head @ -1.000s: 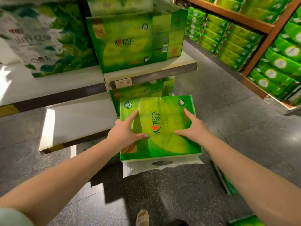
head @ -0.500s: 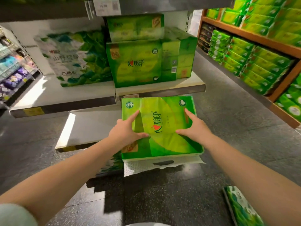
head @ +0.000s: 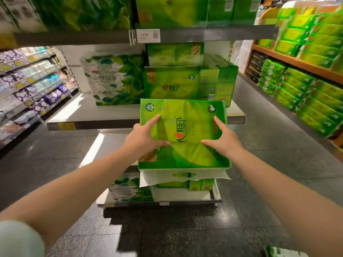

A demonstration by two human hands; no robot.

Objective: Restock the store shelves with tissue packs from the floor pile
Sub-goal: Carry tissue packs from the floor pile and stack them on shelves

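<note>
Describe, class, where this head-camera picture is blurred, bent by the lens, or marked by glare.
Head view: the top shelf packs and the right-hand shelving smear with motion blur; the shelf edge bows from wide-angle distortion; bright glare streaks the middle shelf; the held tissue pack and both hands stay fairly sharp.

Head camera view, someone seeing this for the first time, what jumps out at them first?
The bright green tissue pack at center, gripped by the left hand and the right hand in front of the middle shelf. Behind it, matching green packs are stacked on that shelf beside a leaf-printed bag. Rows of green packs fill the wooden shelving at right.
</note>
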